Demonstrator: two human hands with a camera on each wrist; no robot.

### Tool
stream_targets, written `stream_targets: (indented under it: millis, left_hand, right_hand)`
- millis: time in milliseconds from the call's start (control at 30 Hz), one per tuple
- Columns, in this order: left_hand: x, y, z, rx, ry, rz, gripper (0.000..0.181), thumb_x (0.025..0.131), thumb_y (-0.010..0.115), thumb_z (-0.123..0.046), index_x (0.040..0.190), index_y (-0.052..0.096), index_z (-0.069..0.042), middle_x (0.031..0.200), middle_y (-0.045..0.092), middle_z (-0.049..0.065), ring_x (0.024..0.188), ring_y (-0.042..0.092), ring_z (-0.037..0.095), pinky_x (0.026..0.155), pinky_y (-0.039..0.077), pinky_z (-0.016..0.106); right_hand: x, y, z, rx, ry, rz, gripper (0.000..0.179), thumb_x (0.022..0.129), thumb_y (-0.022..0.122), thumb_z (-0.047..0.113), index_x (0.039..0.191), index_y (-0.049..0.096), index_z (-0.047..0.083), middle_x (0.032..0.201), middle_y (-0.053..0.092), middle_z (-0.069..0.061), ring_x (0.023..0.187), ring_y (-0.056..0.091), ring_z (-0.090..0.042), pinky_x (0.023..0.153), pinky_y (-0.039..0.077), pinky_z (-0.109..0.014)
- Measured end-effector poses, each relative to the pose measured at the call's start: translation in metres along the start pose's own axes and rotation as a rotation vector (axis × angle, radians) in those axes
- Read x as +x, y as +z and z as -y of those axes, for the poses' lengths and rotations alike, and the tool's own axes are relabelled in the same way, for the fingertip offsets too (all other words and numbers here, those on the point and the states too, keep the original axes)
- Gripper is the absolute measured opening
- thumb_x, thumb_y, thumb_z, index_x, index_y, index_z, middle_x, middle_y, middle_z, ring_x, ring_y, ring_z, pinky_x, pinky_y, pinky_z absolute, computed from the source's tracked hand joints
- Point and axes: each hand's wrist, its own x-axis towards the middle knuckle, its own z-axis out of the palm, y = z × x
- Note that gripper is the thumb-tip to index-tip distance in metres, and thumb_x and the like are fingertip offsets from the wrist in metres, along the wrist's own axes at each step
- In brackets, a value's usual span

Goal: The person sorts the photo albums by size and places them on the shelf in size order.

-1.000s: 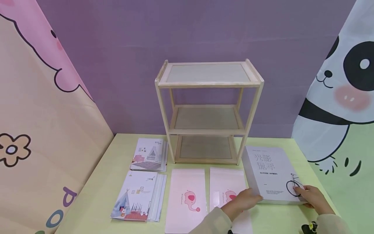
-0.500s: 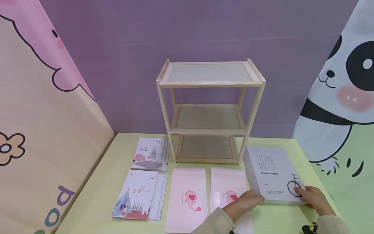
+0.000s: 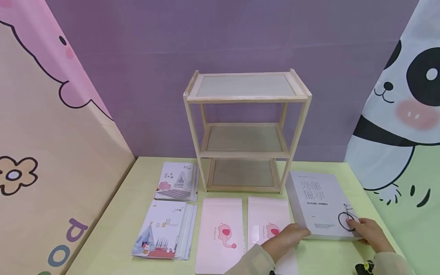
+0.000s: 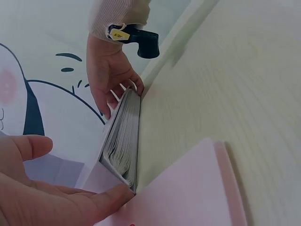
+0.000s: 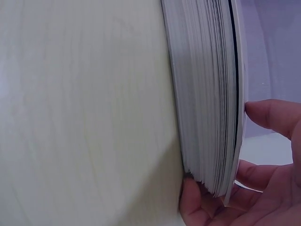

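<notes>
A thick white book (image 3: 319, 206) with a bicycle on its cover lies flat at the table's right. My right hand (image 3: 370, 233) pinches its near right corner. Its thumb (image 5: 270, 115) presses on the cover, while a fingertip (image 5: 190, 193) reaches under the bottom edge. At the near left corner rests my left hand (image 3: 288, 236), its fingers fairly straight along the spine. In the left wrist view one fingertip (image 4: 120, 193) is right at the corner, and the thumb (image 4: 37, 146) stands away from it. That view also shows the page edges (image 4: 123, 136) between both hands.
Two pink elephant-print books (image 3: 220, 217) lie left of the white book, one partly under my left forearm. Further left are two small stacks of illustrated books (image 3: 165, 229). A three-tier wooden shelf (image 3: 245, 154) stands behind, before a purple backdrop (image 3: 172, 38).
</notes>
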Motion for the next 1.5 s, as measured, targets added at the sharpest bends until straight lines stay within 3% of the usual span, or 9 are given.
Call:
stream_targets:
  millis: [167,367,667,800,1033,1133,1300,1500]
  left_hand:
    - [0.003,0.001,0.001,-0.117,-0.011,0.023,0.023,0.081,0.058,-0.014,0.096,0.064,0.003,0.098,0.061,0.007,0.095,0.054,0.024,0.089,0.045,0.049]
    - [0.006,0.001,-0.001,-0.253,-0.048,0.01,0.028,0.084,0.055,-0.009,0.105,0.065,0.006,0.106,0.06,0.011,0.1,0.051,0.025,0.09,0.044,0.053]
    - [0.005,-0.003,-0.002,-0.315,-0.06,0.032,0.029,0.085,0.054,-0.01,0.107,0.065,0.006,0.107,0.054,0.008,0.096,0.046,0.023,0.088,0.043,0.049]
    - [0.004,-0.003,-0.001,-0.332,-0.062,0.032,0.029,0.084,0.054,-0.009,0.107,0.064,0.006,0.114,0.053,0.013,0.105,0.047,0.028,0.091,0.041,0.052]
    - [0.004,-0.002,-0.001,-0.348,-0.081,0.007,0.027,0.082,0.055,-0.009,0.104,0.064,0.005,0.11,0.054,0.012,0.101,0.048,0.026,0.091,0.043,0.051]
    - [0.004,-0.003,-0.001,-0.375,-0.085,0.012,0.027,0.083,0.055,-0.008,0.104,0.063,0.007,0.112,0.053,0.015,0.105,0.049,0.03,0.094,0.041,0.054]
    - [0.006,-0.003,0.0,-0.399,-0.085,0.028,0.028,0.084,0.054,-0.009,0.105,0.061,0.009,0.107,0.053,0.015,0.105,0.05,0.03,0.096,0.039,0.056]
    - [0.006,-0.003,0.0,-0.412,-0.092,0.026,0.028,0.084,0.054,-0.008,0.105,0.06,0.009,0.105,0.05,0.016,0.102,0.05,0.028,0.096,0.04,0.055]
  right_hand:
    - [0.0,0.0,0.003,0.006,0.012,0.007,0.066,0.084,0.062,0.047,0.1,0.047,-0.015,0.082,0.05,-0.013,0.076,0.049,-0.023,0.061,0.047,-0.03]
    - [0.001,-0.001,0.007,0.015,0.003,0.022,0.051,0.087,0.06,0.04,0.091,0.052,-0.01,0.08,0.049,-0.01,0.074,0.049,-0.021,0.061,0.048,-0.031]
    - [0.002,0.0,0.011,0.063,0.024,0.024,0.037,0.086,0.058,0.033,0.078,0.052,-0.002,0.071,0.043,-0.004,0.066,0.046,-0.016,0.059,0.048,-0.03]
    - [0.002,0.001,0.01,0.078,0.028,0.025,0.04,0.085,0.06,0.035,0.079,0.053,-0.003,0.072,0.043,-0.004,0.066,0.045,-0.016,0.059,0.047,-0.03]
    - [-0.001,0.0,0.009,0.138,0.034,0.064,0.042,0.088,0.058,0.035,0.085,0.056,-0.007,0.074,0.047,-0.002,0.065,0.046,-0.016,0.059,0.042,-0.029]
    - [-0.002,0.0,0.007,0.154,0.04,0.078,0.048,0.089,0.057,0.035,0.094,0.056,-0.013,0.08,0.052,-0.005,0.069,0.049,-0.016,0.062,0.045,-0.03]
    - [0.0,-0.001,0.002,0.151,0.017,0.112,0.065,0.091,0.055,0.037,0.111,0.046,-0.024,0.098,0.056,-0.021,0.078,0.055,-0.016,0.07,0.05,-0.034]
    - [-0.002,-0.004,-0.002,0.139,0.006,0.182,0.076,0.095,0.046,0.042,0.125,0.029,-0.026,0.122,0.036,-0.039,0.099,0.052,-0.03,0.088,0.046,-0.048]
